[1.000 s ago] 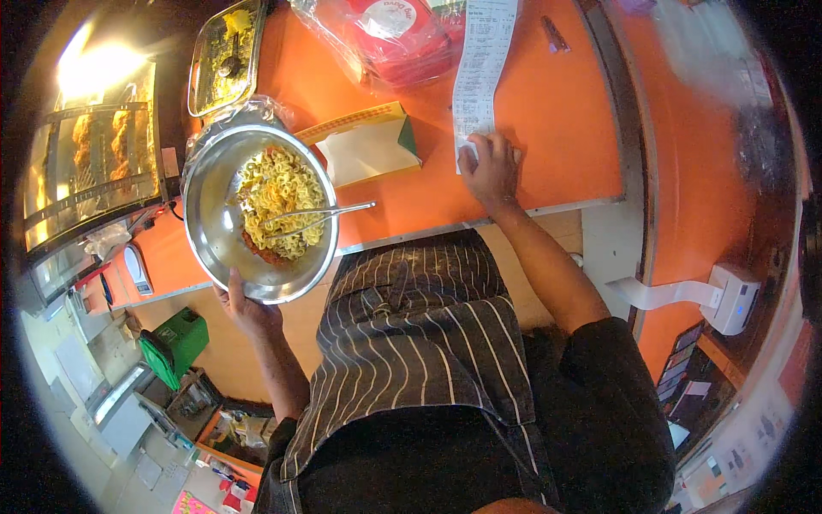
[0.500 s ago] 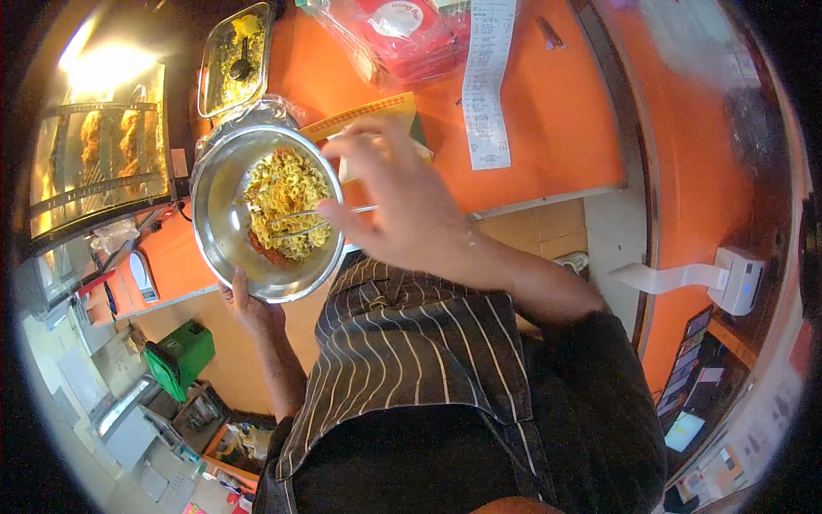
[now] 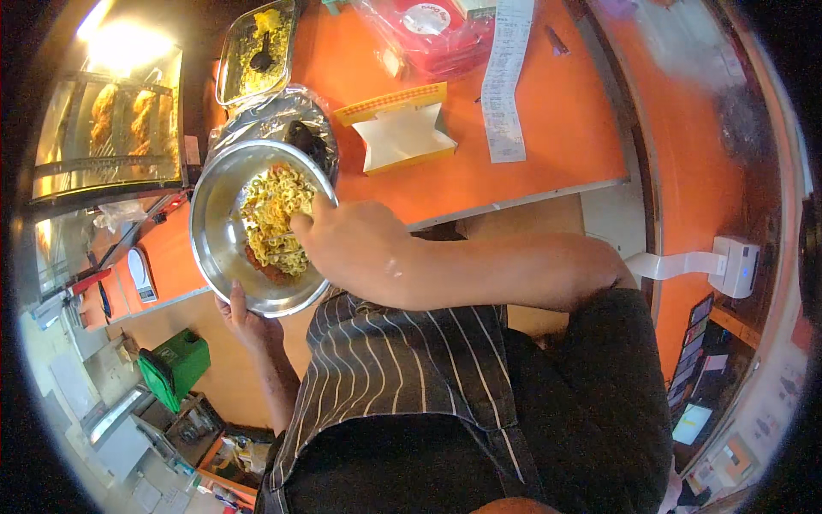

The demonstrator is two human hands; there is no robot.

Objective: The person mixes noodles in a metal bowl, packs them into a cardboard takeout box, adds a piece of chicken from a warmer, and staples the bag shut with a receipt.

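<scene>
My left hand [image 3: 247,319] grips the near rim of a large steel mixing bowl [image 3: 211,224], thumb up over the edge. Inside lie curly yellow noodles [image 3: 272,206] with reddish seasoning [image 3: 276,272] along their near side. My right hand [image 3: 347,244] reaches over the right rim with curled fingers, closed on a thin metal utensil. Most of that utensil is hidden by the hand and noodles, so its exact kind does not show. Just behind the bowl sits a film-covered round container [image 3: 310,116] with something dark in it.
An opened yellow-edged paper food box [image 3: 407,137] lies on the orange counter [image 3: 556,111], beside a long receipt [image 3: 507,86]. Red plastic-wrapped packages [image 3: 428,43] are behind it. A glass tray [image 3: 227,73] holds yellow food. A lit food cabinet [image 3: 111,137], scale [image 3: 142,274] and green bin [image 3: 178,364] are leftward.
My right hand has gone from open above the bowl's right rim to closed on the utensil, lower among the noodles. The view has shifted, uncovering the paper box.
</scene>
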